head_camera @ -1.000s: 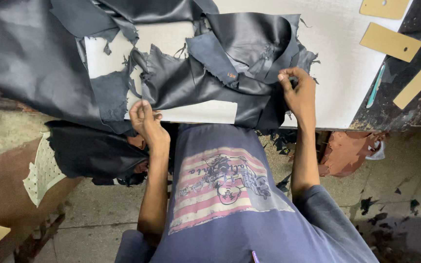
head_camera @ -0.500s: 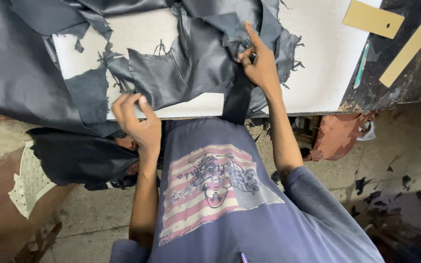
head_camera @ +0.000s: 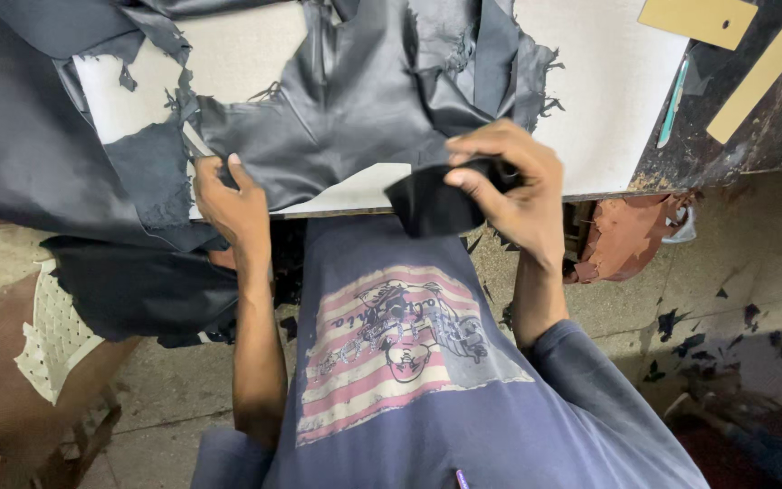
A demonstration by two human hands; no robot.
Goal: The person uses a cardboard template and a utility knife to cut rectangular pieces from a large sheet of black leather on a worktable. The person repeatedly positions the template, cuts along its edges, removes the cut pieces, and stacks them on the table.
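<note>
Black leather in both hands.

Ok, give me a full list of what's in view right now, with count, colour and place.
leather sheet: one, black, ragged, spread on the board
leather piece: one, black, pinched at the board's near edge
board: one, white, on the bench
leather pile: black, hanging below the bench at left
card templates: two, tan, top right
pen-like tool: one, teal, beside the board
brown leather: one, under the bench at right
left hand: on the sheet's edge
right hand: holding the leather piece
</note>
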